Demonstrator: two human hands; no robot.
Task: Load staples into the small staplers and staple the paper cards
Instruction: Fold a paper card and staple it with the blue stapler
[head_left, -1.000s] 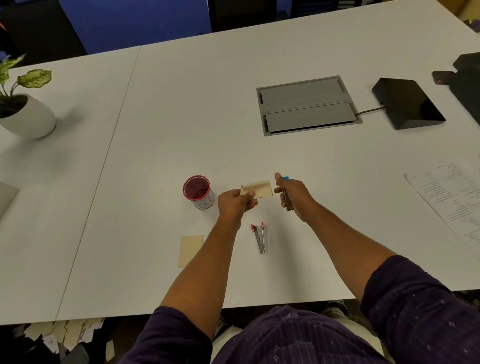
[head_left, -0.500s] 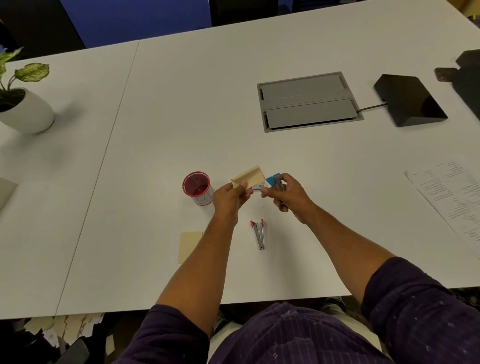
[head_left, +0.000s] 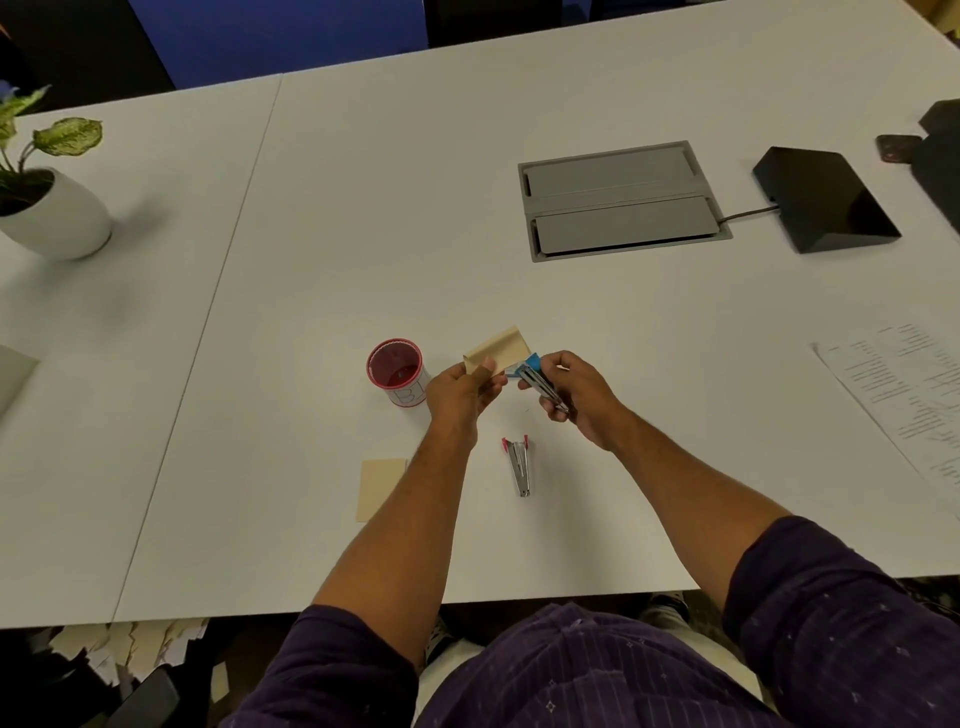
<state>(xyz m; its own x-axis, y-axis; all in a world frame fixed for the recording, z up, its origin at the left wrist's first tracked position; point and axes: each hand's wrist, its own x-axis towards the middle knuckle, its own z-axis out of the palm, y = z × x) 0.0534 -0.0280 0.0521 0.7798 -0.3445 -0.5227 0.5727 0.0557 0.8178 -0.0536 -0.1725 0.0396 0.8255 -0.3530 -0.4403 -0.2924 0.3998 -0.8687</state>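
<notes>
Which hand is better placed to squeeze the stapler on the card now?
Right. The right hand already grips the blue stapler, its nose at the card edge. The left hand pinches the card.

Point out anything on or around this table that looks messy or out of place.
Scraps of tan paper lie scattered on the floor below the table's near left edge. On top, the spare card and red stapler lie flat; nothing there looks spilled or damaged.
</notes>
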